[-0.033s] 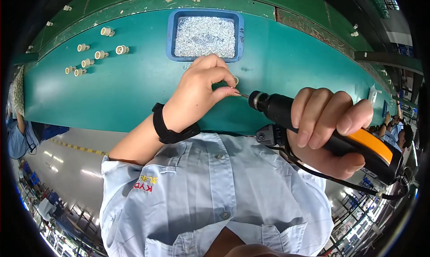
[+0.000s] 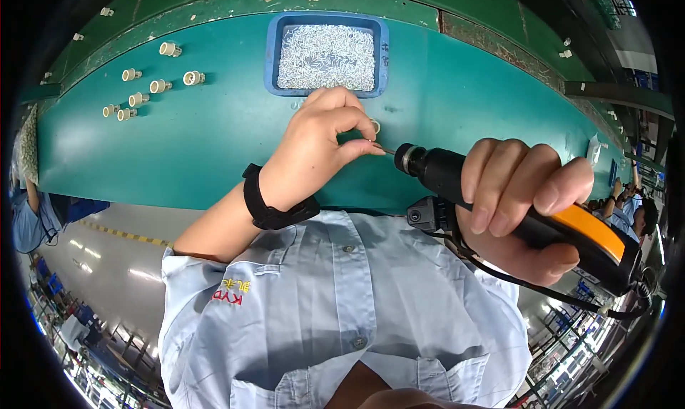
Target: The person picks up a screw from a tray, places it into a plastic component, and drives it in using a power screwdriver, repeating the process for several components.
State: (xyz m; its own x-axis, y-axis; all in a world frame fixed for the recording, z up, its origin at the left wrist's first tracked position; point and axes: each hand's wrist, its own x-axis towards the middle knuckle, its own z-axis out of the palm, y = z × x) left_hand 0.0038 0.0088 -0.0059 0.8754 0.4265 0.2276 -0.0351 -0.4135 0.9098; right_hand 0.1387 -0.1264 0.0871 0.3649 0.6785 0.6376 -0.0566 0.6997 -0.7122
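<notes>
My right hand (image 2: 524, 202) is wrapped round a black electric screwdriver (image 2: 446, 175) with an orange strip on its body. The thin bit points left and meets the fingertips of my left hand (image 2: 325, 134). Thumb and forefinger of that hand are pinched together at the bit's tip. A cream ring-shaped end of a small cylindrical part (image 2: 376, 127) peeks out beside the forefinger; the rest of it is hidden by my fingers. Just beyond my left hand lies a blue tray (image 2: 270, 56) filled with many small silvery screws (image 2: 327, 56).
On the green tabletop (image 2: 143, 156) at the left stand several cream cylindrical parts (image 2: 160, 87) with metallic ends. A black cable (image 2: 564, 296) loops below the screwdriver. A raised green edge (image 2: 235, 8) runs along the far side. Other people work at both sides.
</notes>
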